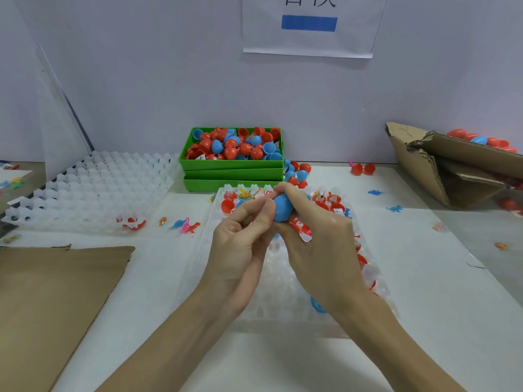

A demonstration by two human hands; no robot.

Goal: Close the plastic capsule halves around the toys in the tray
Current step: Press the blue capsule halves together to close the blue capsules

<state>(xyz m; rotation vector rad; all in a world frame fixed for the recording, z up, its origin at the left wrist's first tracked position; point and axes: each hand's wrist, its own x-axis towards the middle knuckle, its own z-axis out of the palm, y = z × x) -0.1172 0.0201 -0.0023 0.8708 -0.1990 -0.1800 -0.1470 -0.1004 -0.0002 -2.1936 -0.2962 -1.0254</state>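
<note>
Currently left hand (240, 236) and right hand (314, 227) both grasp blue egg-shaped plastic capsule (283, 207) above clear plastic tray (283, 315). Risk: halves misaligned, squeeze pops them apart, toy drops.

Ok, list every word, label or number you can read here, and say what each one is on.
White paper sheet on the wall: large dark characters, cut off by the top edge of the picture, not readable; below them a plain blue bar, no text.
Toy packets in the tray: small print, too blurred to read.
Blue capsule held in the left hand and right hand: no marking visible.
Green bin, cardboard: no text visible.
</note>
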